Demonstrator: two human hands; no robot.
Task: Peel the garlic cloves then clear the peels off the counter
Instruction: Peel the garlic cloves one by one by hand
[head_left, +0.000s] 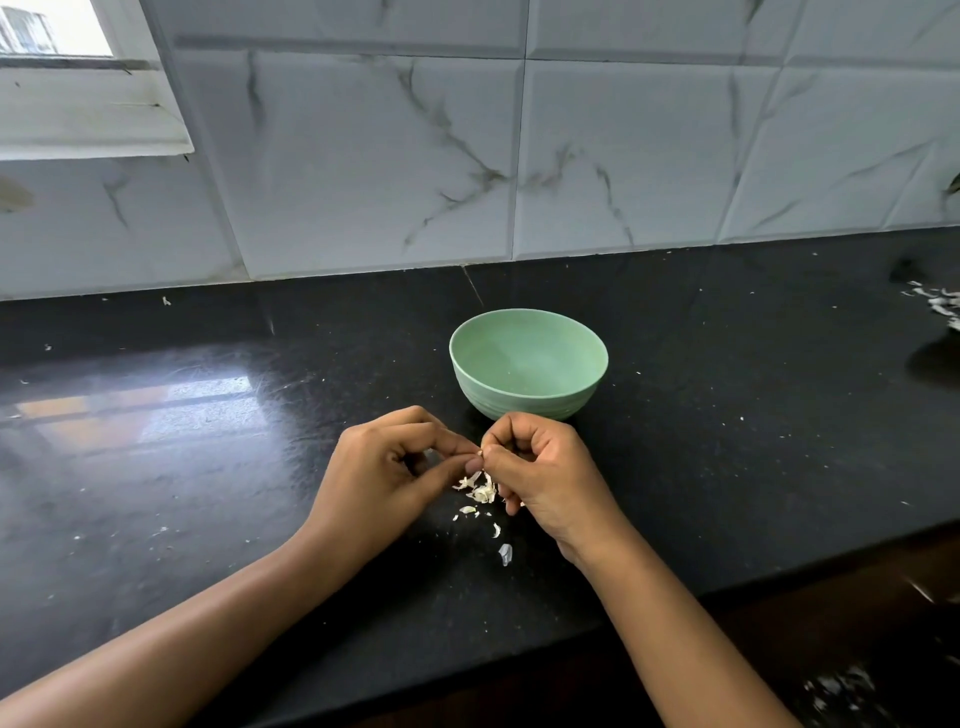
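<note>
Bowl (529, 364): pale green, upright, mid counter, near back wall; ribbed lower outside; inside looks bare.
Counter (182, 467): black speckled stone, glossy; bright reflection on left part; front edge runs diagonally at lower right; thin seam line behind bowl.
Wall (374, 156): large white tiles w/ grey marble veins, raised bevel edges; meets counter along back.
Window (52, 31): top left corner, bright daylight; white frame.
Sill (88, 119): white, below window, a few dark marks.
Floor (841, 649): dark, lower right, below counter edge; blurred.
</note>
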